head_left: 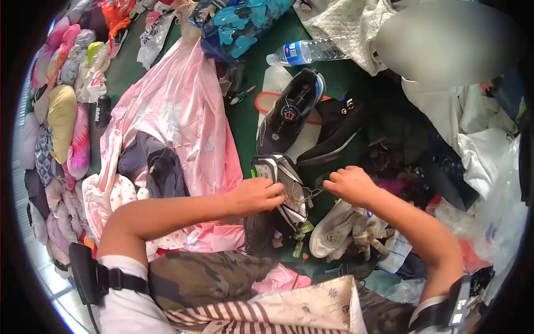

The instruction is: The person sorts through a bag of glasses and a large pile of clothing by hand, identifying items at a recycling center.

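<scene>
Here, the left hand (256,196) has its fingers closed on the grey-and-white item (287,186), which is just beside the black shoe (292,111). The right hand (350,185) has narrow fingers near the thin cord (311,194); their grip I cannot tell.

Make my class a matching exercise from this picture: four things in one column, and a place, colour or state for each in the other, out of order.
Column 1
1. Plastic bottle
2. Large pink cloth
3. Whitish shoe
4. Left hand

Column 2
A. At the grey-and-white shoe
B. On its side, with a blue label
C. Just below the right hand in the picture
D. Spread out to the left of the black shoe with a dial

Right pairs: 1-B, 2-D, 3-C, 4-A
</scene>
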`<state>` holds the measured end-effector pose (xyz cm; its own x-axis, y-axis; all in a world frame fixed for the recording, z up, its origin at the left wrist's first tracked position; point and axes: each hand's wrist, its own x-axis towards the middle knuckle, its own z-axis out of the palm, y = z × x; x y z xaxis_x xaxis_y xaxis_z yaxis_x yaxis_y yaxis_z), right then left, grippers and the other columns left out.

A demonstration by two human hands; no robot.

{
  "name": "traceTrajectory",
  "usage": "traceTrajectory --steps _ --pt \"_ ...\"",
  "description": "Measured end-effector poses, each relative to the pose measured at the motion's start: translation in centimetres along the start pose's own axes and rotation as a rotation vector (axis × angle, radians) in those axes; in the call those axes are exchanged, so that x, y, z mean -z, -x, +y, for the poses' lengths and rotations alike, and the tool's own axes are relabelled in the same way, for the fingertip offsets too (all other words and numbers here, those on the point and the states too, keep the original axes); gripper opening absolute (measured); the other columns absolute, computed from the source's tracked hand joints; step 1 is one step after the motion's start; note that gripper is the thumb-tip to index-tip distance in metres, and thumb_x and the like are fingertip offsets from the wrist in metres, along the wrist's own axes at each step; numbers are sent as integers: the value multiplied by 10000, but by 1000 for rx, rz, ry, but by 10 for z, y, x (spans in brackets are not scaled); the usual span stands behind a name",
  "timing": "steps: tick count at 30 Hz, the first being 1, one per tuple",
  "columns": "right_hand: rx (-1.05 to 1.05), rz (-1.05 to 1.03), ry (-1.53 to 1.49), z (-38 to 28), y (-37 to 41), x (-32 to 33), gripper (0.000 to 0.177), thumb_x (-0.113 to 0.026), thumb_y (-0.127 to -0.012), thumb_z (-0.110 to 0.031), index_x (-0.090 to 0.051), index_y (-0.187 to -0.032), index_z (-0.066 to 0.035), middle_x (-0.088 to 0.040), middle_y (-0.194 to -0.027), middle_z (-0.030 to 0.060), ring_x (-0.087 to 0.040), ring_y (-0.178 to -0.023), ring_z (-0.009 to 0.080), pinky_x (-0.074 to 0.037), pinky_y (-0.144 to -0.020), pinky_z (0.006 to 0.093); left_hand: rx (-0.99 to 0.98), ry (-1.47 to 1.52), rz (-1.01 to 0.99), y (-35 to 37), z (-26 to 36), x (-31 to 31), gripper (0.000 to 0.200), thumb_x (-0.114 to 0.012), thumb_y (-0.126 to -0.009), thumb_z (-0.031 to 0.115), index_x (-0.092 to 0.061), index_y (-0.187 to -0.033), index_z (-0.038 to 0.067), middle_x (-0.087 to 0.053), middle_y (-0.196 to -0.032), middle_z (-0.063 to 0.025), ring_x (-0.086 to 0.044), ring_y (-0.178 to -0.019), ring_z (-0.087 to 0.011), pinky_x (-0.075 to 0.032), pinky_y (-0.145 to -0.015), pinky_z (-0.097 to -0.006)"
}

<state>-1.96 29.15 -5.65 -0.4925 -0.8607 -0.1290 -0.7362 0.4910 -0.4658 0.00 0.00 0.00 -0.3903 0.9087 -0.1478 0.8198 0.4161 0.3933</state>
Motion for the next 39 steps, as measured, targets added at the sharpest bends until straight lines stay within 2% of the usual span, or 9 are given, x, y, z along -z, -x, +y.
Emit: traceTrajectory --steps 2,9,13,18,24,25,29,36,39 --pt "46 -54 0 11 12 25 60 -562 -718 -145 -534 -770 -134 -548 -733 24 -591 -737 210 -468 -654 338 -43 107 33 -5 -7 4 337 -630 -642 186 -544 -960 113 -504 -988 -43 -528 -744 -183 -465 -615 -304" --pt "-129 340 -6 -16 85 68 123 -675 -685 -141 -599 -782 -145 -497 -628 10 -545 -562 190 -428 -500 317 -58 161 248 -10 19 0 227 -617 -649 106 -567 -870 105 -518 -941 -44 -537 -710 -199 -467 -588 -313" --pt "-379 385 -266 -22 101 66 141 -705 -719 -126 -648 -848 -121 -541 -662 27 -560 -587 190 -445 -528 291 -24 210 334 -10 17 -7 234 -620 -628 79 -564 -854 105 -519 -914 -39 -552 -703 -200 -470 -579 -309" --pt "-676 395 -1069 -25 97 62 111 -664 -797 -65 -662 -878 11 -615 -736 0 -516 -662 46 -429 -596 209 -76 142 85 -27 8 -1 277 -681 -703 227 -564 -943 154 -519 -877 -13 -572 -637 -190 -467 -528 -310" --pt "-775 375 -1333 -34 86 85 167 -677 -818 -183 -677 -907 -42 -595 -694 -38 -452 -514 18 -345 -443 169 228 377 581 -78 22 50 390 -749 -706 224 -555 -1022 103 -555 -970 -31 -569 -591 -180 -462 -519 -279" --pt "-806 401 -1300 -35 84 92 159 -671 -821 -161 -672 -911 -30 -600 -706 -32 -473 -546 19 -369 -467 172 376 525 721 -85 26 62 419 -761 -698 205 -543 -1036 90 -558 -975 -47 -566 -597 -169 -464 -531 -273" --pt "-641 566 -1057 -37 73 108 117 -672 -809 -77 -667 -891 6 -611 -736 -19 -510 -639 22 -410 -538 181 190 266 874 -106 29 91 326 -744 -701 203 -572 -950 83 -559 -949 -67 -564 -740 -211 -467 -633 -312" --pt "-475 682 -697 -34 71 134 123 -703 -760 -51 -674 -879 -37 -560 -671 -2 -490 -560 59 -376 -500 207 97 -109 743 -122 25 93 159 -674 -689 199 -567 -787 135 -532 -758 1 -526 -648 -166 -429 -553 -299" --pt "-452 787 -42 -34 70 154 288 -726 -705 -81 -624 -974 -63 -494 -658 69 -498 -510 159 -408 -469 270 96 -51 770 -124 33 98 136 -661 -704 170 -580 -803 124 -541 -741 -15 -542 -641 -171 -441 -535 -296"
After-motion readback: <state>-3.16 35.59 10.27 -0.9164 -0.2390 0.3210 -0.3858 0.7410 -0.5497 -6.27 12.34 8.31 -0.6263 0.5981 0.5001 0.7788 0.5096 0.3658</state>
